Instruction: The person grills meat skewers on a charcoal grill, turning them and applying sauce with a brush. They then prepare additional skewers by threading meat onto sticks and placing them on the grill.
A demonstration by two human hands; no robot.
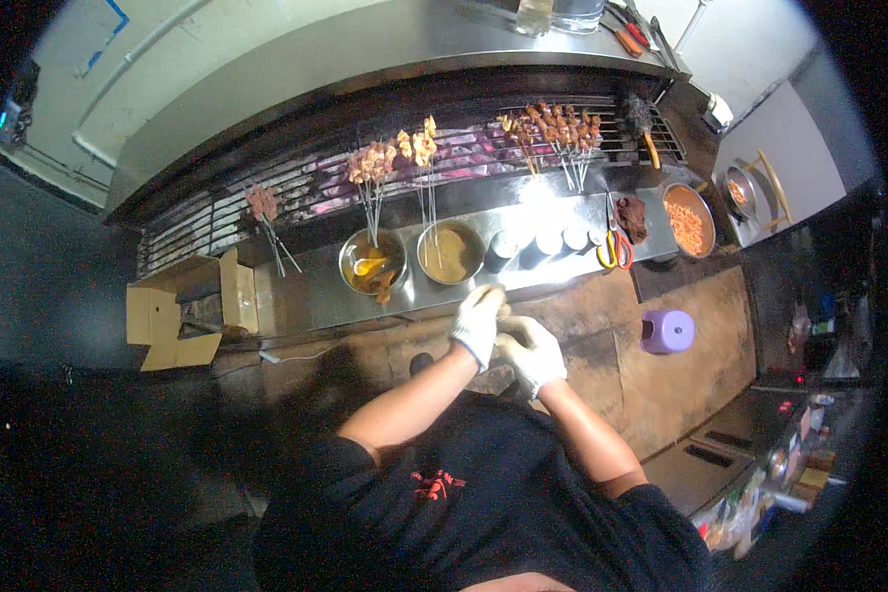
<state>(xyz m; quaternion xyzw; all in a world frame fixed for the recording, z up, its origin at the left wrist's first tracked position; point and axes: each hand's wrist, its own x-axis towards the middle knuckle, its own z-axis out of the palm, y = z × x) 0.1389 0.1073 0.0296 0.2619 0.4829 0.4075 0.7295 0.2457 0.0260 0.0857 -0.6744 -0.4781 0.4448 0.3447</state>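
Note:
Both of my hands wear white knit gloves and are close together in front of my chest, just short of the metal counter [407, 300]. My left hand [479, 320] is curled with its fingertips towards the counter. Beside it, my right hand [534, 352] bends its fingers towards the left one. Whether anything is between them, I cannot tell. Nearest to them is a steel bowl of tan powder [451, 255]. Left of that is a steel bowl of yellow oil [372, 263] with a brush in it. Several meat skewers [372, 163] lie over glowing charcoal [473, 152] on the grill.
Several shakers [547, 244], scissors [614, 248] and a brown cloth [631, 220] are on the counter. A pan of orange food [688, 222] sits at the right, above a purple stool [667, 331]. At the left is an open cardboard box [152, 314]. A wooden-handled brush [647, 140] rests on the grill.

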